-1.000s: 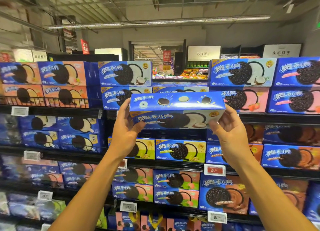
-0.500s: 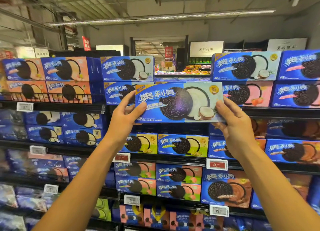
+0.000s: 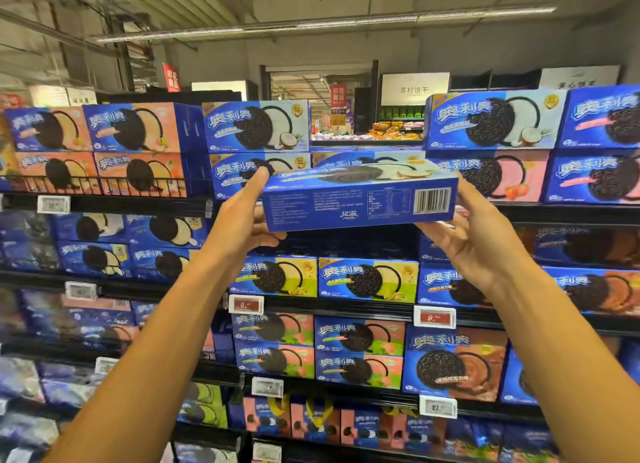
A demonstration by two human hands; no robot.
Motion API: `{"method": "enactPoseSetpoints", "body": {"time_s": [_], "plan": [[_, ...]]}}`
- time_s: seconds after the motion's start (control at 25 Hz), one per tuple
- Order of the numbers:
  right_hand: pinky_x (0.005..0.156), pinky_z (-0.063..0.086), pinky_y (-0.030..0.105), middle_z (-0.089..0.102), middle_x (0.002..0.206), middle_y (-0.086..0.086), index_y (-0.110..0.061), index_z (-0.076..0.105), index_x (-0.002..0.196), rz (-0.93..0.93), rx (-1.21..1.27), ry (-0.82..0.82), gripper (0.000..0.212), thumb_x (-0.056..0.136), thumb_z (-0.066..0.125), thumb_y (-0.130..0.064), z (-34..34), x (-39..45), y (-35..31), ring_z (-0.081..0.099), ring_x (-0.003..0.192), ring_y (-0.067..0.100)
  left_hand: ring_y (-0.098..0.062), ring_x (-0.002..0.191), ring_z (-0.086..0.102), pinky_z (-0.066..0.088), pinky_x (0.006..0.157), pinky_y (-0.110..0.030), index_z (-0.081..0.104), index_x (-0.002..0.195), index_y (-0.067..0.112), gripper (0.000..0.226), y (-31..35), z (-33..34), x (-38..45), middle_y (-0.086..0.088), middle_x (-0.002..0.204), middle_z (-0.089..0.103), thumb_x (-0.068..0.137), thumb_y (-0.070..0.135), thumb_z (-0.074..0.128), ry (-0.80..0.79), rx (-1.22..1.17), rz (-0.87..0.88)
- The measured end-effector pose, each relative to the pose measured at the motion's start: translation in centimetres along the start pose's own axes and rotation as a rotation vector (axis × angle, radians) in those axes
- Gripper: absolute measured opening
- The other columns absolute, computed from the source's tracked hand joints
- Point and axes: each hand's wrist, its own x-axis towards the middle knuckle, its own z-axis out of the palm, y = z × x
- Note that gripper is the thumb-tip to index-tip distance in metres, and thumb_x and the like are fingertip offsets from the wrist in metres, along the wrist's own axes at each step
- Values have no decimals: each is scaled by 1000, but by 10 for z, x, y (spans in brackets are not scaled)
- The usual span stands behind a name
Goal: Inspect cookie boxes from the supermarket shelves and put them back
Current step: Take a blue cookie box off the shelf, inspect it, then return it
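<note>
Hands hold the cookie box (image 3: 360, 199) by its ends: your left hand (image 3: 239, 216) pinches nine o'clock, your right hand (image 3: 474, 234) cups three. Long axis level, barcode edge facing you, the shelf gap (image 3: 346, 242) just beyond at twelve.

cookie box (image 3: 360, 199) | blue, barcode side facing camera (front tilted upward) | held before shelves

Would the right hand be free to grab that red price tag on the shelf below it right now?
Probably not yet. The right hand grips one end of the cookie box, and the left hand holds the other. The red price tag sits unobstructed on the shelf edge below, so it would need to let go first.
</note>
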Motion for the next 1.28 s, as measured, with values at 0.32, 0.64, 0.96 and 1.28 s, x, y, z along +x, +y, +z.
{"method": "enactPoseSetpoints", "body": {"time_s": [0.32,0.64,0.96,1.28], "plan": [[66,61,28,79,97,3,-14,70,114,75,44,13,30,94,67,-36,-3,-2,9,75,94,23,-17,61,69,57,58,-27,70,104,26,45,-9,-4,-1,-6,77,75,93,63,48,-32,0,-46],[75,62,36,75,112,5,-17,60,123,35,-55,-84,37,89,63,-30,-4,5,14,75,90,26,-13,99,71,57,72,-26,58,125,25,42,-11,-5,8,3,116,72,85,39,62,-13,-231,121],[71,61,31,77,104,0,-23,60,108,-163,-78,-73,31,78,67,-27,-5,12,9,75,92,19,-19,116,65,56,89,-29,52,137,14,52,-20,3,18,-4,129,67,88,27,60,-80,-324,176],[86,57,34,74,112,-5,-33,65,110,-262,-222,20,27,83,66,-36,-17,27,7,71,105,14,-6,108,68,54,82,-17,54,130,27,44,-22,24,36,12,115,73,87,27,61,-163,-246,258]]}}
